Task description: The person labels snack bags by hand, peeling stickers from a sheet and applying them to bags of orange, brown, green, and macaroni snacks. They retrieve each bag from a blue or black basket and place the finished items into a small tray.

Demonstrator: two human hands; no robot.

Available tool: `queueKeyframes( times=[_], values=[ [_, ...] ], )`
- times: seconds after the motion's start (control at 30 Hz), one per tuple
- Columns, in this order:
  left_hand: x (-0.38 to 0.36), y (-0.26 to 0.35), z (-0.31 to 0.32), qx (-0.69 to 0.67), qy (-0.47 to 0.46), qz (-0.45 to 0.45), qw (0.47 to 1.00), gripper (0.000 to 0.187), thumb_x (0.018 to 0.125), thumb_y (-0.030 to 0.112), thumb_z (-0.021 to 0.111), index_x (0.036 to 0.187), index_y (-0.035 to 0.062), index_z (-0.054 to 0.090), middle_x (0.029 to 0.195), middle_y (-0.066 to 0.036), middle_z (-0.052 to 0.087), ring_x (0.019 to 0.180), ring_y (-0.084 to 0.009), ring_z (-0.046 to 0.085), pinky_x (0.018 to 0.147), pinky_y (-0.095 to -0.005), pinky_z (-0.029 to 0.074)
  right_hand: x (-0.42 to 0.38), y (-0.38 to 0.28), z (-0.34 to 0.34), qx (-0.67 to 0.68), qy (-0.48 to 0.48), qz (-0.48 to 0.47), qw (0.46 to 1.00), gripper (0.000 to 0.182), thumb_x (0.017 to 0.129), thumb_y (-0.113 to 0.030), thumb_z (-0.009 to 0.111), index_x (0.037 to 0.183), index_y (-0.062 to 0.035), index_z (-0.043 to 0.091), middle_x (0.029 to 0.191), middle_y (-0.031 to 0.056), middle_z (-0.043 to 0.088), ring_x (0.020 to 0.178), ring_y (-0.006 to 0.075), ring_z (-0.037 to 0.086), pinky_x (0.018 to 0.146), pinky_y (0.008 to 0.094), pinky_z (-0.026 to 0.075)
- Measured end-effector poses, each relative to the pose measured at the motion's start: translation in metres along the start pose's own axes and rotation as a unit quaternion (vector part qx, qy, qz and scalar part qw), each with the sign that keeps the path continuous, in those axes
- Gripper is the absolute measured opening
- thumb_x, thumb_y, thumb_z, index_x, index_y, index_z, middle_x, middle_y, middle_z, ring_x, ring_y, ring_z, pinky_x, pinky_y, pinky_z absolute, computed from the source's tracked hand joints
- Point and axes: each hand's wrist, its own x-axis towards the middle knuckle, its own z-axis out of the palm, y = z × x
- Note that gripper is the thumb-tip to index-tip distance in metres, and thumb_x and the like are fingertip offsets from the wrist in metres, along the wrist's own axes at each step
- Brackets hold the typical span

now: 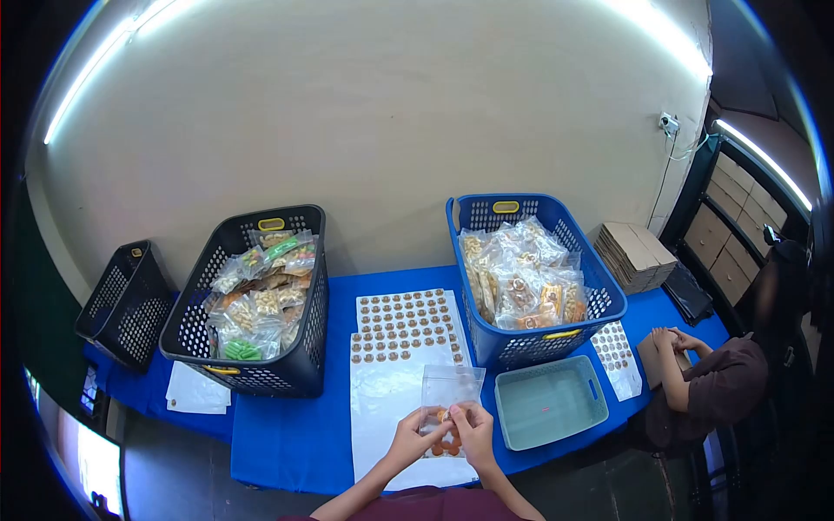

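The clear plastic bag (453, 382) is located at the front edge of the table (339, 321), over the lower part of the white label sheets (382, 391); whether it touches them cannot be determined. Orange-brown pieces are visible in its lower portion. The left hand (415, 440) is nearly closed, thumb and bent fingers gripping the bag at its left side. The right hand (474, 433) is likewise nearly closed, thumb and fingertips gathered on the bag's middle, close to the left thumb; whether a label is also pinched there cannot be determined. The label sheets overlap and carry rows of round brown labels in the upper area; their print is too small to read. A second label sheet (617, 358), of similar pattern, lies right of the green tray (549, 445), which stands beside the right hand. Behind the tray, the blue basket (530, 349) contains filled clear bags, some bearing round brown labels with illegible print. The large black basket (261, 379), at left, contains bags of mixed contents, including green pieces. At far right, a co-worker (717, 378) rests both forearms near a brown cardboard piece (650, 360).
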Motion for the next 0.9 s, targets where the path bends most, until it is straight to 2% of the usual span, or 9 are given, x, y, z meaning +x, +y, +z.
queueKeyframes(
  times=[0.03,0.07,0.17,0.3,0.4,0.47,0.5,0.6,0.9],
  values=[
    [-0.001,0.003,-0.002,0.008,0.002,0.002,1.0,0.031,0.076,0.018,0.066,0.099,-0.0019,0.056,0.082,-0.007,0.059,0.065,-0.0092,0.057,0.057,-0.0213,0.047,0.0,-0.002,0.002,-0.003,-0.004,0.006,1.0,0.013,0.084,-0.012,0.056,0.079,-0.0002,0.056,0.07,0.0028,0.057,0.061,0.0048,0.051,0.054,0.0176,0.041],
    [-0.002,0.01,-0.004,-0.001,-0.006,-0.05,0.999,0.034,0.075,0.019,0.067,0.099,-0.0021,0.056,0.086,-0.008,0.059,0.068,-0.0105,0.058,0.06,-0.0217,0.047,0.0,-0.004,0.003,-0.005,-0.009,0.012,1.0,0.013,0.084,-0.013,0.055,0.079,-0.0003,0.056,0.07,0.0029,0.057,0.061,0.005,0.052,0.054,0.0178,0.041],
    [0.002,0.003,-0.009,0.029,-0.008,0.01,0.999,0.033,0.076,0.017,0.065,0.101,-0.0022,0.054,0.09,-0.009,0.058,0.075,-0.0114,0.058,0.063,-0.0217,0.047,0.002,-0.003,0.005,0.028,-0.019,0.026,0.999,0.017,0.085,-0.016,0.055,0.08,-0.0004,0.055,0.071,0.004,0.058,0.057,0.0061,0.053,0.045,0.0175,0.041],
    [-0.001,-0.003,-0.015,-0.025,-0.028,-0.003,0.999,0.03,0.08,0.017,0.062,0.102,-0.0017,0.053,0.092,-0.009,0.057,0.082,-0.0119,0.056,0.066,-0.0217,0.046,0.002,0.002,0.007,0.042,-0.024,0.032,0.998,0.022,0.086,-0.022,0.054,0.081,-0.0009,0.054,0.072,0.0047,0.057,0.054,0.0074,0.054,0.037,0.0175,0.04],
    [-0.005,-0.011,-0.019,-0.065,0.013,0.016,0.998,0.03,0.083,0.019,0.058,0.103,-0.0024,0.053,0.089,-0.007,0.058,0.076,-0.0109,0.056,0.063,-0.0213,0.046,0.001,0.01,0.011,0.067,-0.074,0.08,0.992,0.019,0.086,-0.02,0.054,0.091,-0.0015,0.052,0.082,0.0055,0.057,0.071,0.0084,0.055,0.06,0.0202,0.044],
    [-0.007,-0.008,-0.028,-0.072,0.03,-0.058,0.995,0.03,0.084,0.02,0.058,0.102,-0.0031,0.053,0.086,-0.007,0.059,0.073,-0.0103,0.057,0.061,-0.0211,0.047,-0.002,0.016,0.011,0.06,-0.105,0.109,0.987,0.024,0.084,-0.016,0.057,0.101,-0.0017,0.047,0.093,0.0064,0.055,0.083,0.0096,0.054,0.074,0.0222,0.045],
    [-0.009,-0.007,-0.031,-0.076,0.037,-0.096,0.992,0.03,0.084,0.02,0.058,0.102,-0.0035,0.054,0.085,-0.007,0.06,0.072,-0.01,0.057,0.061,-0.0209,0.047,-0.003,0.016,0.013,0.045,-0.116,0.108,0.986,0.024,0.083,-0.014,0.058,0.1,-0.0013,0.047,0.092,0.0064,0.055,0.083,0.0099,0.055,0.074,0.0223,0.045],
    [-0.008,-0.014,-0.034,-0.059,0.064,-0.056,0.995,0.03,0.084,0.021,0.057,0.101,-0.0037,0.055,0.084,-0.008,0.061,0.074,-0.01,0.057,0.06,-0.0207,0.047,-0.004,0.018,0.017,0.028,-0.132,0.112,0.984,0.027,0.079,-0.009,0.062,0.1,0.0006,0.048,0.094,0.0061,0.055,0.086,0.0105,0.054,0.076,0.0227,0.044],
    [0.001,-0.009,-0.028,-0.075,0.069,-0.089,0.991,0.028,0.086,0.021,0.054,0.101,-0.003,0.055,0.089,-0.008,0.061,0.079,-0.0108,0.058,0.063,-0.0197,0.047,0.005,0.013,0.005,0.008,-0.183,0.084,0.98,0.029,0.083,-0.008,0.055,0.11,0.0018,0.046,0.102,0.0076,0.054,0.093,0.0105,0.052,0.079,0.0248,0.044]
  ],
)
